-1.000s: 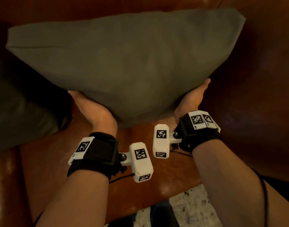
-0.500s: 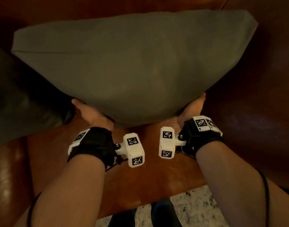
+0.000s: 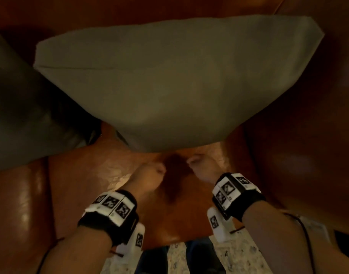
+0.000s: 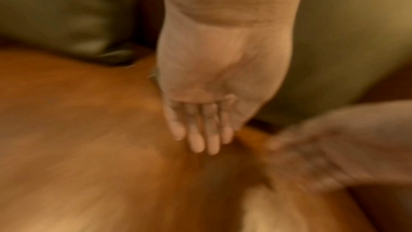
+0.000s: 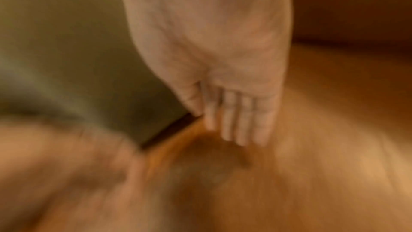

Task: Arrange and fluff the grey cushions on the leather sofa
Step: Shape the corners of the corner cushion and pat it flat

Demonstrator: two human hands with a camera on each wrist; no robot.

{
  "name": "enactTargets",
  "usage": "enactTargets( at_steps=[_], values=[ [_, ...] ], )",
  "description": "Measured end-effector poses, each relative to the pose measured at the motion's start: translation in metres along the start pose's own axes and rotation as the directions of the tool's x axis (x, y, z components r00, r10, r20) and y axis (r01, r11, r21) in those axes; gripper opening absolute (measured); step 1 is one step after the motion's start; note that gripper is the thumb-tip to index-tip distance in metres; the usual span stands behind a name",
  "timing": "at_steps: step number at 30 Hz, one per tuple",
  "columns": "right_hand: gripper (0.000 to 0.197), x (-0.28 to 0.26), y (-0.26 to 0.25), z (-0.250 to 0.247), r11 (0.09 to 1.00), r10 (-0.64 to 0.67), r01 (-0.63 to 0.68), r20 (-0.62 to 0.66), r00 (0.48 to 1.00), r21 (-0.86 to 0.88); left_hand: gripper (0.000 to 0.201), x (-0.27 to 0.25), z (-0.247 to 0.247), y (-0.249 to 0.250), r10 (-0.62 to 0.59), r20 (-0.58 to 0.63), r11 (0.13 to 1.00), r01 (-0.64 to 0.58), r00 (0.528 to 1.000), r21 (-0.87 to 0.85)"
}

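A large grey cushion [image 3: 175,84] stands against the back of the brown leather sofa [image 3: 86,175], its lower corner resting on the seat. Both my hands are off it, just below its bottom edge. In the head view my left hand [image 3: 150,175] and right hand [image 3: 201,167] hover blurred over the seat, close together. The wrist views show each hand with straight fingers and nothing in them: left hand [image 4: 200,130], right hand [image 5: 234,121]. The cushion's edge [image 5: 78,59] lies beside the right hand.
A second, darker grey cushion [image 3: 25,107] lies at the left of the sofa, also seen as the cushion [image 4: 67,15] in the left wrist view. The sofa's right armrest [image 3: 308,145] rises at the right. Speckled floor [image 3: 238,258] shows below the seat's front edge.
Both hands have let go of the cushion's lower sides and drawn back towards me over the seat. The cushion now rests on its own against the sofa back.
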State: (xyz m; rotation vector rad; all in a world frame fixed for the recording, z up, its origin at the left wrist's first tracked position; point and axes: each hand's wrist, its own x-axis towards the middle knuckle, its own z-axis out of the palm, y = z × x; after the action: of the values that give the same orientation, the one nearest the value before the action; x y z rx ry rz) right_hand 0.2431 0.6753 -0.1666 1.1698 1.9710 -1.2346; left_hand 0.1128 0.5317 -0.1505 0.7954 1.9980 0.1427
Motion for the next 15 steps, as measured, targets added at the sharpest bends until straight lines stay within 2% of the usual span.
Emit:
enactTargets(
  at_steps=[1, 2, 4, 6, 8, 11, 15],
  values=[
    [0.027, 0.002, -0.009, -0.001, 0.994, -0.081, 0.080, -0.005, 0.997, -0.080, 0.025, 0.006, 0.000, 0.011, 0.055, -0.021, 0.998, -0.055, 0.998, -0.035],
    [0.026, 0.005, -0.014, -0.002, 0.989, -0.134, 0.132, -0.031, 0.991, -0.061, 0.027, 0.010, -0.005, 0.023, 0.104, -0.027, 0.993, -0.105, 0.994, -0.060],
    [0.025, 0.009, -0.019, -0.016, 0.985, -0.170, 0.168, -0.034, 0.985, -0.038, 0.034, 0.018, -0.017, 0.041, 0.087, -0.014, 0.992, -0.088, 0.996, -0.091],
    [0.029, 0.011, -0.016, -0.034, 0.992, -0.120, 0.114, -0.095, 0.988, -0.061, 0.042, 0.022, -0.029, 0.040, 0.008, 0.043, 0.990, -0.001, 0.999, -0.143],
    [0.032, 0.013, -0.003, -0.051, 0.998, -0.070, 0.070, -0.104, 0.992, -0.009, 0.046, 0.017, -0.035, 0.029, -0.040, 0.075, 0.975, 0.055, 0.996, -0.217],
    [0.036, 0.015, 0.023, -0.068, 0.999, -0.001, 0.004, -0.085, 0.996, 0.038, 0.047, 0.004, -0.039, 0.006, -0.115, 0.005, 0.957, 0.112, 0.993, -0.268],
    [0.043, -0.001, 0.048, -0.085, 0.993, 0.090, -0.073, -0.185, 0.979, 0.096, 0.041, -0.028, -0.043, -0.030, -0.252, -0.119, 0.920, 0.199, 0.960, -0.336]
  ],
)
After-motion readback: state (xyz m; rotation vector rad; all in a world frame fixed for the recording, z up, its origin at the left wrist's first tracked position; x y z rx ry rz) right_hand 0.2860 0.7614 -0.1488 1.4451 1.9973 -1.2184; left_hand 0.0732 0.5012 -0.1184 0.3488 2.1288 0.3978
